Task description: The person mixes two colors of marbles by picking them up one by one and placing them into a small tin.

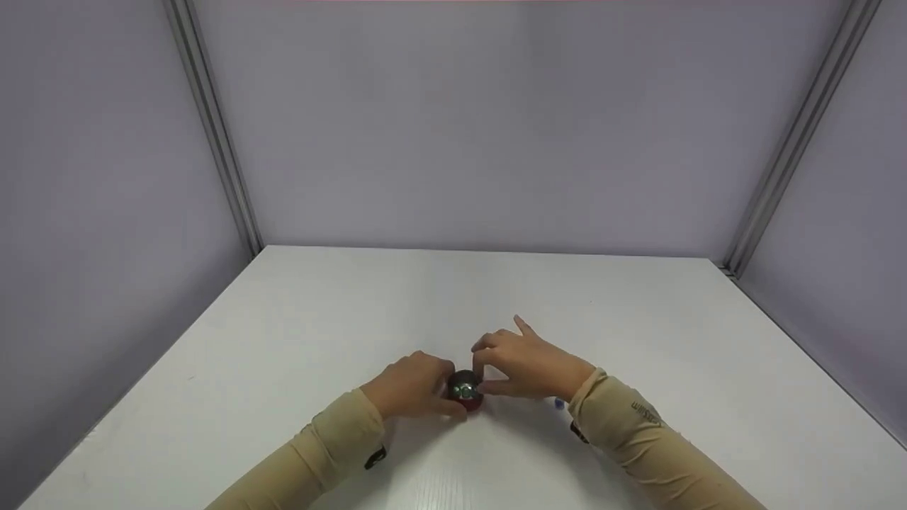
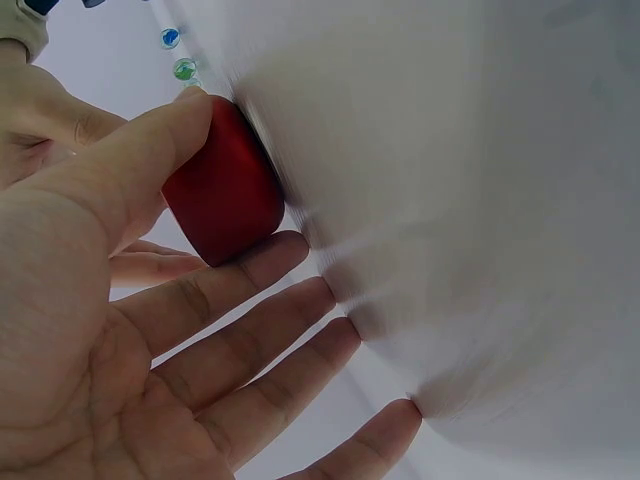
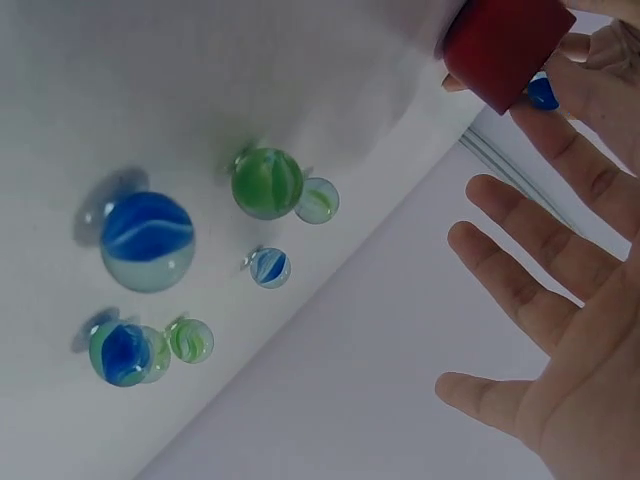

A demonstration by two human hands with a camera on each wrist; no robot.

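Note:
A small red cup (image 1: 465,392) with a shiny inside stands on the white table (image 1: 496,297) near its front. My left hand (image 1: 417,386) grips the cup (image 2: 222,195) with the thumb on one side and the index finger on the other, the remaining fingers spread on the table. My right hand (image 1: 523,365) hovers just right of the cup's mouth. In the right wrist view it pinches a small blue marble (image 3: 543,93) beside the cup (image 3: 503,42), the other fingers (image 3: 530,280) spread wide.
Several glass marbles lie loose on the table under my right wrist: a large blue one (image 3: 147,240), a green one (image 3: 267,183) and smaller ones. One blue marble (image 1: 559,404) shows by the right sleeve. Grey partition walls (image 1: 496,127) enclose three sides.

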